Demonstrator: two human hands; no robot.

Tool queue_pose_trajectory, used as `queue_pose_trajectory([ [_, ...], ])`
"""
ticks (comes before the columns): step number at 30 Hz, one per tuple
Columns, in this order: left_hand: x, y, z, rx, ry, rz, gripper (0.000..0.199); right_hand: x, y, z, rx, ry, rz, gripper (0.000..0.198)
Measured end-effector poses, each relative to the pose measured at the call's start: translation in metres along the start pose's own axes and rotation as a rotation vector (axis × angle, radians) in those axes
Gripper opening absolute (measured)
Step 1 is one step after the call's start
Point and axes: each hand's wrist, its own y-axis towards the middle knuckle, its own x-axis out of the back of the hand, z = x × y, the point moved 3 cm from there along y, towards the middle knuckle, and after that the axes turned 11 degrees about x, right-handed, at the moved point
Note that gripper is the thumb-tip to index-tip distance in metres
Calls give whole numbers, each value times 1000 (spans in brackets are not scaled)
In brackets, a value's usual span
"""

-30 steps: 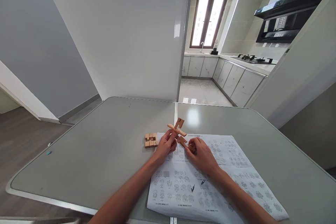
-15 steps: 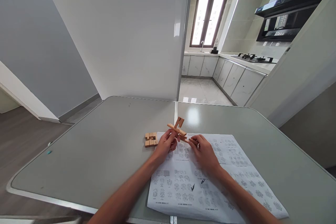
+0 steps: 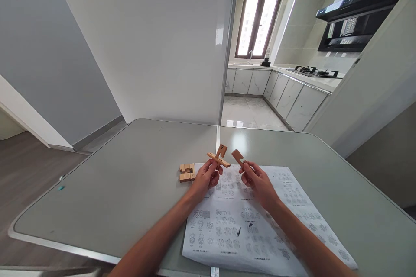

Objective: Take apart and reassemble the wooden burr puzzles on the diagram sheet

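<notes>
My left hand (image 3: 207, 175) is closed on a small assembly of crossed wooden puzzle pieces (image 3: 219, 159), with one marked, notched piece sticking up from it. A separate flat wooden puzzle piece (image 3: 238, 156) with a notch in its edge is pinched in my right hand (image 3: 256, 180), just right of the assembly and apart from it. Both hands are above a printed instruction sheet (image 3: 224, 225) covered in small diagrams. Left of my left hand, a blocky wooden puzzle (image 3: 186, 173) made of small cubes lies on the table, close to the sheet's corner.
The grey folding table (image 3: 107, 190) has a seam down its middle and a metal-trimmed edge. A tiny teal scrap (image 3: 60, 188) lies near its left edge. Past the table are a white wall (image 3: 169, 52) and a kitchen with marble-patterned cabinets (image 3: 242, 81).
My right hand has drawn the notched piece away from the assembly and raised it, so the piece now points up and left. My left hand has stayed nearly in place.
</notes>
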Motion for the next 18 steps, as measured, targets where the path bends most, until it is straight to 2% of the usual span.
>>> queue_pose_trajectory([
  [4,-1,0,-1,-5,5,7,41,-6,-1,1,-40,97,88,39],
  [9,-1,0,-1,-26,56,-21,44,-12,-5,-3,-177,232,208,32],
  [13,-2,0,-1,-75,141,-63,46,-15,-9,-6,-245,383,235,25],
  [18,-3,-1,-2,-87,225,-89,48,-19,-13,-5,-256,488,254,21],
])
